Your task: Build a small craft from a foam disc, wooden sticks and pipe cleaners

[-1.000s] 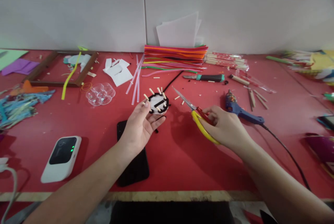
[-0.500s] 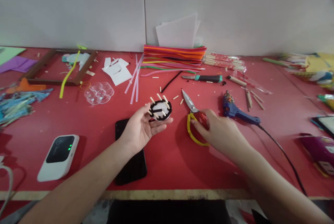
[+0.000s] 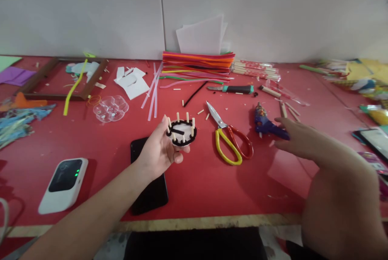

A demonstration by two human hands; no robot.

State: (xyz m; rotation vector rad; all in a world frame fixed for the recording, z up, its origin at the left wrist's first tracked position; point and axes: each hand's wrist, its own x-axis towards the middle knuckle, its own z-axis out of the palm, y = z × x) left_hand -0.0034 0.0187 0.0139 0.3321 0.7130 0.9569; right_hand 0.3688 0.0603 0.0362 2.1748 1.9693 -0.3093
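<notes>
Held in my left hand (image 3: 157, 149) is a small round white disc (image 3: 188, 127) with a black fuzzy rim, a black strip across it and several short wooden sticks standing upright around its edge. My right hand (image 3: 306, 140) is at the handle end of a blue glue gun (image 3: 264, 125), thumb and fingers apart; whether it touches the handle I cannot tell. Between the hands, scissors (image 3: 220, 121) with one yellow and one red handle lie on the red table (image 3: 200, 187). Short cut stick pieces (image 3: 200, 111) are scattered beyond the disc.
A black phone (image 3: 151, 199) lies under my left wrist, with a white device (image 3: 65, 185) further left. Behind are a utility knife (image 3: 238, 89), a bundle of coloured pipe cleaners (image 3: 198, 64), a clear flower-shaped palette (image 3: 110, 108) and a brown frame (image 3: 54, 97).
My right hand has let go of the scissors, leaving them on the table, and moved right to the glue gun. My left hand has tilted the disc so its sticks point up.
</notes>
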